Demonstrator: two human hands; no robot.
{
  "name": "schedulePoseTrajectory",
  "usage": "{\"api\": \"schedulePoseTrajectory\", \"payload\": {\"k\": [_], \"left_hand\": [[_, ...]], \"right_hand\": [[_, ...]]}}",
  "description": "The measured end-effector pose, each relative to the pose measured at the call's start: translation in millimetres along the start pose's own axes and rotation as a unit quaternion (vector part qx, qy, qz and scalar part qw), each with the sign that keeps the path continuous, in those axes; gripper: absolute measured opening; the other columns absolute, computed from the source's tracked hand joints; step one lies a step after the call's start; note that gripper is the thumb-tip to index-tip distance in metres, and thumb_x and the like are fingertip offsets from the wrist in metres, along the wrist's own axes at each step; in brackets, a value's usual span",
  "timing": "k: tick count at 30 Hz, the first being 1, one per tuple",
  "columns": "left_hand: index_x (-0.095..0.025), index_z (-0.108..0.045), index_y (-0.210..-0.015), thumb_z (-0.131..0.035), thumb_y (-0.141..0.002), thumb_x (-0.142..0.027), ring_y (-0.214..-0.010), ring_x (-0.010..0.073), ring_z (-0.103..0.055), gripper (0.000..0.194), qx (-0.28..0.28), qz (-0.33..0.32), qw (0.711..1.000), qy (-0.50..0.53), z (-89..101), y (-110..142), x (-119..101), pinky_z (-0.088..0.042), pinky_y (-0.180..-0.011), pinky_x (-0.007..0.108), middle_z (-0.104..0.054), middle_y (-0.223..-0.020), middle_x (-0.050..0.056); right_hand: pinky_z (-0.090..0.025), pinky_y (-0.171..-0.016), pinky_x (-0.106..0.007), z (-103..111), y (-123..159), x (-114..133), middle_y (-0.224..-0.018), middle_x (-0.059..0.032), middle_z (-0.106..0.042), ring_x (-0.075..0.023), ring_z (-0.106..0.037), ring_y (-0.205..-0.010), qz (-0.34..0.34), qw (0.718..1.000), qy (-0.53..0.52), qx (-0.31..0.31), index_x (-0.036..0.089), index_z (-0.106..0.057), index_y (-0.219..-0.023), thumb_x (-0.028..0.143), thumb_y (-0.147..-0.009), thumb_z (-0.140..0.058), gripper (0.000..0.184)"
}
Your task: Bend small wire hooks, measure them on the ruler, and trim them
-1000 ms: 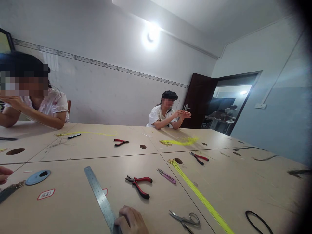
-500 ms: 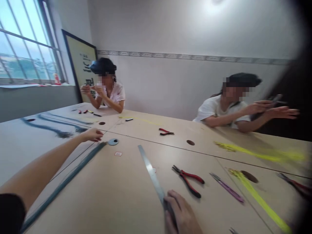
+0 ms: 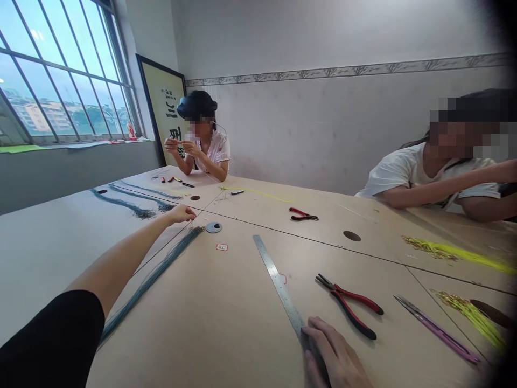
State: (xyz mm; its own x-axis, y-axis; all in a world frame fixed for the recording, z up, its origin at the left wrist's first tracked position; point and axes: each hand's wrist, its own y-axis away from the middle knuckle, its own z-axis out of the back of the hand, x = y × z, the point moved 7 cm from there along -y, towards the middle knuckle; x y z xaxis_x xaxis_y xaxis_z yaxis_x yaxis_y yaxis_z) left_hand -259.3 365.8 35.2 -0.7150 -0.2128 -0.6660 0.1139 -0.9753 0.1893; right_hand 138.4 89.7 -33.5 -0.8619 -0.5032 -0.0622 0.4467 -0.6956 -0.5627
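My left hand point(image 3: 180, 214) reaches far out over the table, thumb and fingers pinched together. Whatever they hold, if anything, is too small to make out. Just below that hand lies the upper end of a bundle of blue-grey threads point(image 3: 161, 265), beside a round grey disc point(image 3: 214, 227) with a dark hole. My right hand point(image 3: 337, 355), at the bottom, is curled over the near end of a metal ruler point(image 3: 278, 283), which lies flat and points away from me. To its right rest red-and-black pliers point(image 3: 347, 302) and purple-handled tweezers point(image 3: 440, 331).
More blue thread bundles point(image 3: 125, 203) lie at the far left. Yellow strands point(image 3: 470, 315) are at the right. A second pair of pliers point(image 3: 302, 214) lies farther back. Two co-workers sit across the table point(image 3: 242, 334), one point(image 3: 208, 153) at left, one point(image 3: 412, 172) at right.
The view has turned left, so the table's things appear farther right. My left hand's fingers have closed into a pinch. My right hand stays on the ruler.
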Motion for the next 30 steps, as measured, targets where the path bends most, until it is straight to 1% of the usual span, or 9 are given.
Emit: {"api": "schedulePoseTrajectory", "payload": {"k": [4, 9, 11, 17, 22, 26, 30], "left_hand": [[-0.015, -0.061, -0.105, -0.059, -0.088, -0.029, -0.086, 0.0176, -0.063, 0.023, -0.004, -0.007, 1.0, -0.012, 0.6, -1.9, 1.1, -0.056, -0.072, 0.034, -0.064, -0.105, 0.006], [-0.015, -0.06, -0.107, -0.059, -0.088, -0.03, -0.087, 0.018, -0.063, 0.024, -0.012, -0.016, 1.0, -0.013, 1.6, -3.7, -0.8, -0.056, -0.073, 0.036, -0.064, -0.106, 0.006], [-0.015, -0.06, -0.107, -0.059, -0.088, -0.03, -0.088, 0.0182, -0.063, 0.024, -0.021, -0.019, 1.0, -0.007, 2.6, -5.1, -2.0, -0.056, -0.074, 0.036, -0.064, -0.107, 0.007], [-0.015, -0.059, -0.109, -0.058, -0.089, -0.03, -0.09, 0.019, -0.063, 0.025, -0.052, -0.024, 0.998, 0.019, 5.9, -7.4, -3.8, -0.055, -0.076, 0.038, -0.063, -0.109, 0.007], [-0.014, -0.059, -0.108, -0.058, -0.089, -0.031, -0.084, 0.0173, -0.064, 0.025, -0.067, -0.025, 0.996, 0.048, 9.2, -3.7, -4.5, -0.056, -0.072, 0.036, -0.064, -0.103, 0.006], [-0.014, -0.059, -0.107, -0.058, -0.089, -0.03, -0.085, 0.0174, -0.064, 0.025, -0.09, -0.034, 0.993, 0.072, 18.4, 1.1, -7.9, -0.056, -0.072, 0.035, -0.064, -0.104, 0.006], [-0.014, -0.059, -0.108, -0.058, -0.089, -0.03, -0.088, 0.0185, -0.063, 0.025, -0.119, -0.044, 0.988, 0.092, 34.5, 7.3, -16.5, -0.056, -0.075, 0.037, -0.063, -0.106, 0.007]], "right_hand": [[-0.06, -0.074, -0.034, 0.8, 0.0, 2.2, -0.105, -0.0162, -0.066, -0.0245, -0.069, -0.094, 0.006, 1.0, 0.013, -0.002, 0.016, -0.053, -0.11, 0.027, -0.087, -0.048, 0.026], [-0.06, -0.076, -0.034, 0.0, 0.3, 2.0, -0.106, -0.0153, -0.065, -0.0241, -0.068, -0.095, -0.001, 1.0, 0.011, -0.001, 0.017, -0.053, -0.108, 0.027, -0.087, -0.048, 0.024], [-0.06, -0.076, -0.034, 1.2, 0.6, 2.0, -0.106, -0.0154, -0.065, -0.0243, -0.068, -0.095, -0.003, 1.0, 0.013, -0.006, 0.017, -0.053, -0.108, 0.026, -0.087, -0.048, 0.024], [-0.06, -0.078, -0.034, -0.2, 3.1, 1.2, -0.107, -0.0157, -0.065, -0.0245, -0.068, -0.097, 0.001, 1.0, 0.007, 0.003, 0.016, -0.054, -0.11, 0.028, -0.087, -0.049, 0.026], [-0.06, -0.077, -0.034, -3.2, 4.4, -1.3, -0.108, -0.0155, -0.066, -0.025, -0.068, -0.097, -0.003, 1.0, 0.003, 0.003, 0.017, -0.055, -0.111, 0.03, -0.087, -0.049, 0.027], [-0.06, -0.078, -0.034, -4.9, 3.6, -0.8, -0.108, -0.0155, -0.066, -0.0248, -0.068, -0.097, -0.006, 1.0, 0.005, 0.006, 0.016, -0.056, -0.11, 0.03, -0.088, -0.049, 0.027], [-0.06, -0.078, -0.034, -5.4, 3.8, -0.6, -0.108, -0.015, -0.066, -0.0247, -0.068, -0.097, -0.002, 1.0, 0.011, 0.001, 0.017, -0.057, -0.108, 0.029, -0.088, -0.049, 0.025]]}}
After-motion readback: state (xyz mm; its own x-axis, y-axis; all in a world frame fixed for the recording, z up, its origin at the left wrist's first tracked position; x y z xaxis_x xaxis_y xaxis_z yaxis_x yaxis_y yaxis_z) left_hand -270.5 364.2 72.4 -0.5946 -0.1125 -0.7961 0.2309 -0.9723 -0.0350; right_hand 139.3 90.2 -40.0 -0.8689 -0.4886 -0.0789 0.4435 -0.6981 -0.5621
